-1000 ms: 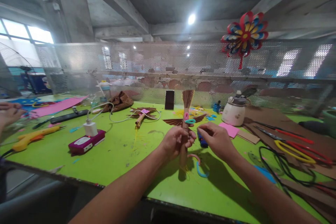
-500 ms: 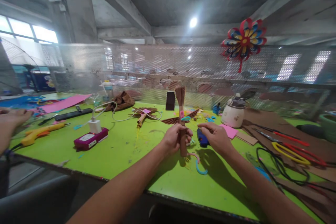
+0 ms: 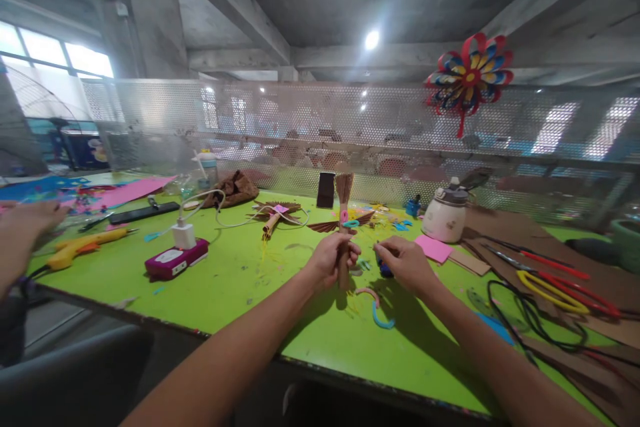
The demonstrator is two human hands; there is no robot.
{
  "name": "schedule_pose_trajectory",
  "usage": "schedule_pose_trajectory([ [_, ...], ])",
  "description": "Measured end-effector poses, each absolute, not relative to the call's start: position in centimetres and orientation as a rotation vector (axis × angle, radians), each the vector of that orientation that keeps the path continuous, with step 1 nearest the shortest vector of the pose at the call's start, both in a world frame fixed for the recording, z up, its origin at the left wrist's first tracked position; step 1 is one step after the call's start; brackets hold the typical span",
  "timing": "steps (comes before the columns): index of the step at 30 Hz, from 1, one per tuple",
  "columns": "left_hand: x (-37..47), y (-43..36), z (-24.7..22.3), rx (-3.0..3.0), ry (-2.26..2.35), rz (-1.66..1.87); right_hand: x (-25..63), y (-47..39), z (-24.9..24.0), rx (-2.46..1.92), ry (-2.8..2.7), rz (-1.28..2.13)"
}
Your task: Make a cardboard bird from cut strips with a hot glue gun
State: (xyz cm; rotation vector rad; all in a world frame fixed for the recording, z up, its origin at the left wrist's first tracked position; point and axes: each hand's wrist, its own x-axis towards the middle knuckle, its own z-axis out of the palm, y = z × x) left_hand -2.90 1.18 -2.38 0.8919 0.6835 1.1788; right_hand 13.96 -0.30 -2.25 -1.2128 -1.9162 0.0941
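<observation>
My left hand is closed around a brown paper craft figure, an upright tube with a pleated fan top, pleated side wings and small pink and teal loops at its middle. A little to the right, my right hand is closed, fingers bent down over a small dark blue object; its kind is mostly hidden by the fingers. Below the figure, a curved pink and blue strip lies on the green table.
Another brown pleated figure lies behind left. At left are a purple power strip, a yellow glue gun and another person's hand. A white bottle, scissors and a black cable are at right.
The figure in my left hand has tipped and lowered slightly. My right hand has turned a little, so less of the dark blue object shows. The other person's hand has shifted slightly.
</observation>
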Motion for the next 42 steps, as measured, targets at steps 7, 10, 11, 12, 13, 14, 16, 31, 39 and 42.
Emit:
schedule_pose_trajectory([
  [7, -3.2, 2.1, -2.7, 0.823, 0.883, 1.269, 15.7, 0.2, -1.4, -1.324, -1.745, 0.121],
  [10, -3.2, 2.3, -2.8, 0.838, 0.899, 1.249, 16.2, 0.8, -1.7, -1.361, -1.825, 0.063],
  [11, -3.2, 2.3, -2.8, 0.854, 0.894, 1.236, 16.3, 0.9, -1.8, -1.374, -1.868, 0.032],
  [12, -3.2, 2.3, -2.7, 0.870, 0.887, 1.224, 16.3, 1.0, -2.0, -1.387, -1.911, 0.002],
  [13, -3.2, 2.2, -2.7, 0.883, 0.883, 1.215, 16.2, 1.1, -2.1, -1.400, -1.955, -0.020],
  [14, -3.3, 2.2, -2.7, 0.891, 0.879, 1.210, 16.2, 1.1, -2.2, -1.413, -1.997, -0.029],
  [16, -3.3, 2.2, -2.7, 0.897, 0.870, 1.207, 16.0, 1.0, -2.3, -1.429, -2.079, -0.007],
  [31, -3.4, 2.1, -2.3, 0.979, 0.859, 1.229, 14.9, -0.5, -2.3, -1.299, -2.546, 0.163],
  [39, -3.2, 1.8, -2.2, 1.006, 0.880, 1.191, 14.5, -1.2, -2.2, -1.354, -2.620, 0.161],
  [42, -3.2, 1.9, -2.2, 1.007, 0.887, 1.169, 14.7, -1.2, -1.8, -1.414, -2.611, 0.084],
])
